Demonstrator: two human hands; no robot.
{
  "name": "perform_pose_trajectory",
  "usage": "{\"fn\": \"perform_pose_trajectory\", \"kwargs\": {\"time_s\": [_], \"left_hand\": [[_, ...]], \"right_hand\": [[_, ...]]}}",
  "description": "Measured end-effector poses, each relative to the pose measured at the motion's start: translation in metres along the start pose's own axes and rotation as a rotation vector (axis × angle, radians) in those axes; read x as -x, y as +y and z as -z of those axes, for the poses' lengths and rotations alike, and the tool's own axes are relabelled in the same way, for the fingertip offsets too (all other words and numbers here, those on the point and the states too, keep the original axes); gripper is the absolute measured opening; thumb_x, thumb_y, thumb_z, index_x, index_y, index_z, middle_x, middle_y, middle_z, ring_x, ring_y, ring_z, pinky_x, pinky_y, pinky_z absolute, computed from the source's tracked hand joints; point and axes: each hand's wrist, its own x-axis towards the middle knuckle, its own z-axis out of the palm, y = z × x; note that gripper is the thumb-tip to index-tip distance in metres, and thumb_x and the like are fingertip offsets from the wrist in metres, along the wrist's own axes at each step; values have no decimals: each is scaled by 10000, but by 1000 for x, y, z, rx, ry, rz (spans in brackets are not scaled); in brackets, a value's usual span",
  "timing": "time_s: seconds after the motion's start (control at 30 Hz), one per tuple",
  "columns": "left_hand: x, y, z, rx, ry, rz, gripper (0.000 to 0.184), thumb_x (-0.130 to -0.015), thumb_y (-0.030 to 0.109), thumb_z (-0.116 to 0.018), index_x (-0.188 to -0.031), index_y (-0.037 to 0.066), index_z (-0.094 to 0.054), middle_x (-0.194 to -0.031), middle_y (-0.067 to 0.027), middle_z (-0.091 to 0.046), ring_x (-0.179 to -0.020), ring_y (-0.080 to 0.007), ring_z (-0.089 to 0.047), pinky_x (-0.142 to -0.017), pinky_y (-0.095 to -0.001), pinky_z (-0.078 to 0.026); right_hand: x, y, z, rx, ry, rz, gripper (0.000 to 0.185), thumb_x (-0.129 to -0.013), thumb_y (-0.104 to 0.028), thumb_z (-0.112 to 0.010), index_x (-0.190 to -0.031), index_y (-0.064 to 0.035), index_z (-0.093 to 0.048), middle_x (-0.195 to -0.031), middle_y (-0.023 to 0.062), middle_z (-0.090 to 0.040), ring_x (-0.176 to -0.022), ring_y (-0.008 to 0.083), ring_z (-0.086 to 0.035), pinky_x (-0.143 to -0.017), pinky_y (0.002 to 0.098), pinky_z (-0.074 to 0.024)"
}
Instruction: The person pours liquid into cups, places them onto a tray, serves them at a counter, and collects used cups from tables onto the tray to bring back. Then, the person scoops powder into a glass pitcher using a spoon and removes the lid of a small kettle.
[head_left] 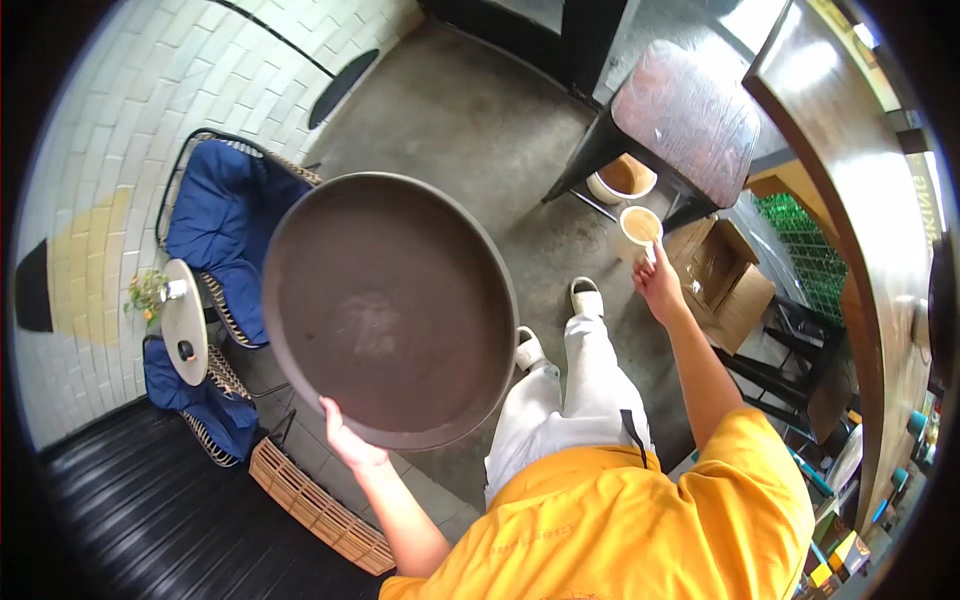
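Observation:
A large round dark-brown tray (400,300) is held out in front of me, its surface bare apart from a shine mark. My left hand (350,440) is closed on the tray's near rim, thumb over the top and the other fingers hidden beneath. My right hand (658,285) grips a pale cup (640,226) holding a light-brown drink. It is out to the right, apart from the tray and near a square stool.
The stool (685,110) has a shiny top, with a white pot (622,185) by its legs. An open cardboard box (725,275) sits at right, below a wooden counter (830,160). Blue-cushioned chairs (225,205) flank a small round table (185,330) at left.

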Motion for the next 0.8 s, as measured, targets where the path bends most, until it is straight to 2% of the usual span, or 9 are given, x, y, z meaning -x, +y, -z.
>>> {"fn": "perform_pose_trajectory", "kwargs": {"time_s": [0.1,0.17,0.23,0.3,0.33,0.37,0.47,0.57,0.8], "left_hand": [[2,7,8,21,-65,75,549,-1010,418,-478,-1370,4,-462,-1336,-128,-534,-1219,-295,-510,-1029,-438,-414],[9,7,4,61,-177,68,536,-1004,413,-495,-1360,13,-481,-1333,-118,-545,-1216,-284,-517,-1021,-432,-422],[24,9,-8,92,-219,106,469,-1007,377,-500,-1310,20,-530,-1271,-108,-598,-1147,-274,-579,-988,-408,-460],[25,5,-7,67,-247,167,460,-1003,373,-507,-1298,22,-540,-1250,-111,-612,-1125,-283,-597,-974,-416,-472],[29,5,-11,44,-236,172,449,-1003,368,-506,-1289,25,-549,-1245,-115,-618,-1115,-292,-606,-970,-421,-477],[30,2,-13,74,-288,188,443,-1005,362,-500,-1295,30,-548,-1261,-119,-612,-1129,-296,-601,-983,-421,-473],[43,-2,-30,71,-399,246,450,-1008,366,-491,-1307,34,-543,-1277,-120,-605,-1155,-295,-587,-998,-426,-465],[49,-7,-41,24,-416,268,457,-1007,369,-493,-1310,31,-541,-1285,-119,-601,-1166,-292,-581,-1001,-424,-462],[67,4,-66,22,-510,312,457,-998,356,-527,-1266,-13,-560,-1252,-144,-616,-1125,-291,-611,-969,-409,-489]], "right_hand": [[121,-36,-56,85,38,141,416,-957,-512,-556,-855,-110,-561,-708,0,-513,-582,100,-469,-517,228,-336],[178,-59,-74,302,-49,294,417,-963,-506,-550,-843,-107,-559,-714,7,-517,-556,88,-452,-493,213,-315],[217,-74,-87,296,-57,387,416,-973,-475,-540,-822,-89,-569,-697,19,-532,-511,85,-438,-460,223,-302],[258,-91,-104,363,-225,456,410,-967,-437,-559,-786,-69,-576,-669,28,-546,-491,90,-448,-442,221,-298],[277,-96,-117,383,-225,476,409,-952,-426,-584,-802,-46,-611,-661,35,-569,-482,87,-463,-439,215,-316],[289,-97,-128,377,-225,496,409,-952,-426,-584,-802,-46,-611,-661,35,-569,-482,87,-463,-439,215,-316],[310,-96,-150,575,-279,458,446,-931,-456,-609,-973,-18,-677,-715,38,-618,-519,73,-522,-463,195,-361],[314,-83,-169,708,-276,502,481,-925,-491,-614,-911,-15,-685,-726,17,-632,-548,62,-561,-453,185,-364],[309,-63,-169,719,-212,537,496,-924,-505,-616,-885,-15,-688,-710,12,-639,-568,59,-582,-456,189,-390]]}}
